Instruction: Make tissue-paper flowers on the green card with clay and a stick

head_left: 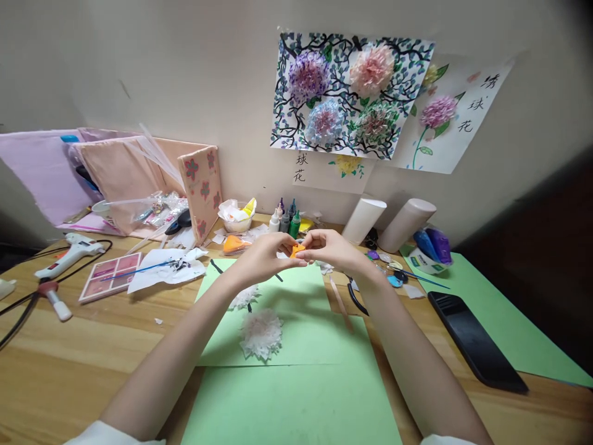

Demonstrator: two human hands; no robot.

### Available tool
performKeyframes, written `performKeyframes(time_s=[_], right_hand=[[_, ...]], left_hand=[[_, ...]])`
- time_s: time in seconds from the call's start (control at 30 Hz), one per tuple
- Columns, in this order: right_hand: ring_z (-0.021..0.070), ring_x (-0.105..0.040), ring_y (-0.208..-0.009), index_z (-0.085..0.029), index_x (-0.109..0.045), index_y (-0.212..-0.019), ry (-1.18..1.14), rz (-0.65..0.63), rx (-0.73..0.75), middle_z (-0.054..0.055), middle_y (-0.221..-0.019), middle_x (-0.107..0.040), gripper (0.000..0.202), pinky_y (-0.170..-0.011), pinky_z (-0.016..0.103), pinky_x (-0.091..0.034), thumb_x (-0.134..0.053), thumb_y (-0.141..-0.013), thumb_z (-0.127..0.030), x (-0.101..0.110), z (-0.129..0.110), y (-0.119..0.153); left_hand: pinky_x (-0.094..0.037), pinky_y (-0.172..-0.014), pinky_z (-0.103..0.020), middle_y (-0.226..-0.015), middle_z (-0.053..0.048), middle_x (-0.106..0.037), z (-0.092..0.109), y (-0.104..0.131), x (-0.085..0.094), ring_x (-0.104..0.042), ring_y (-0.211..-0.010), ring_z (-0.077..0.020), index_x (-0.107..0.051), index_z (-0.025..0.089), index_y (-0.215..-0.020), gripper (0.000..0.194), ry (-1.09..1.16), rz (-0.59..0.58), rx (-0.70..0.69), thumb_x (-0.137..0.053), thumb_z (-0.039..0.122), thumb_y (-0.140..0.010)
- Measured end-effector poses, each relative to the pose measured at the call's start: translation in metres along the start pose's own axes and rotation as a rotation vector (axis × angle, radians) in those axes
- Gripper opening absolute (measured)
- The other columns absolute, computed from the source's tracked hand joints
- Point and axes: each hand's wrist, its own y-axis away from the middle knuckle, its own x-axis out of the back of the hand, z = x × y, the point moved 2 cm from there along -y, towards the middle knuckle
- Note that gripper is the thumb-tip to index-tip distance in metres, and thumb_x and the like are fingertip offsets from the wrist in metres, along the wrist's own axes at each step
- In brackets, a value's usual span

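My left hand (266,254) and my right hand (334,252) meet above the far part of the green sheet (296,402). Between their fingertips is a small piece of orange clay (297,250), pinched from both sides and partly covered by the fingers. Below my left forearm lies a white paper flower (261,334) with ruffled petals. Another white flower (244,298) is behind it, half hidden by that arm. A larger orange lump (236,245) in clear wrapping sits just left of my left hand.
Paint bottles (294,224) and a bowl (237,216) stand by the wall. At left lie a glue gun (69,254), a pink palette (110,277) and a paintbrush (139,270). A black phone (477,340), tape roll (427,262) and scissors (356,298) are at right.
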Motion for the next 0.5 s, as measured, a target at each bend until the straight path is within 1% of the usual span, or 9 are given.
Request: performKeyframes(time_s=[0.1, 0.17, 0.27, 0.4, 0.5], right_hand=[[0.0117, -0.059, -0.063, -0.014, -0.063, -0.071, -0.086, -0.013, 0.011, 0.001, -0.065, -0.064, 0.032, -0.063, 0.025, -0.047, -0.074, -0.064, -0.043, -0.001, -0.002, 0.001], [0.0114, -0.058, -0.063, -0.015, -0.064, -0.071, -0.130, -0.002, 0.006, 0.001, -0.065, -0.063, 0.032, -0.064, 0.025, -0.046, -0.073, -0.066, -0.045, -0.001, -0.003, 0.002], [0.0101, -0.057, -0.063, -0.015, -0.063, -0.069, -0.215, -0.002, -0.019, 0.000, -0.067, -0.062, 0.033, -0.064, 0.024, -0.045, -0.072, -0.067, -0.046, -0.003, -0.005, 0.002], [0.0076, -0.051, -0.060, -0.015, -0.061, -0.068, -0.363, -0.096, -0.031, -0.001, -0.066, -0.058, 0.034, -0.061, 0.022, -0.042, -0.073, -0.068, -0.047, -0.008, -0.006, 0.004], [0.0076, -0.048, -0.058, -0.016, -0.059, -0.072, -0.439, -0.124, -0.066, -0.001, -0.066, -0.055, 0.037, -0.057, 0.021, -0.041, -0.073, -0.066, -0.050, -0.013, -0.005, 0.003]], left_hand=[[-0.049, -0.063, -0.027, -0.077, -0.004, -0.067, 0.004, -0.001, 0.004, -0.063, -0.073, -0.0174, -0.064, 0.016, -0.081, 0.034, 0.071, 0.068, 0.014, -0.072, 0.046, -0.068], [-0.048, -0.059, -0.026, -0.071, -0.003, -0.067, 0.006, -0.001, 0.007, -0.062, -0.068, -0.0160, -0.063, 0.016, -0.077, 0.033, 0.096, 0.101, -0.008, -0.073, 0.045, -0.067], [-0.046, -0.058, -0.025, -0.068, -0.002, -0.066, 0.011, 0.001, 0.012, -0.060, -0.064, -0.0143, -0.060, 0.016, -0.071, 0.031, 0.066, 0.132, -0.104, -0.070, 0.045, -0.071], [-0.042, -0.058, -0.024, -0.066, 0.000, -0.061, 0.017, 0.003, 0.017, -0.055, -0.062, -0.0121, -0.055, 0.017, -0.067, 0.031, -0.079, 0.193, -0.273, -0.065, 0.045, -0.077], [-0.043, -0.060, -0.024, -0.070, 0.000, -0.059, 0.018, 0.002, 0.018, -0.054, -0.064, -0.0119, -0.053, 0.018, -0.071, 0.031, -0.107, 0.255, -0.311, -0.066, 0.046, -0.075]])
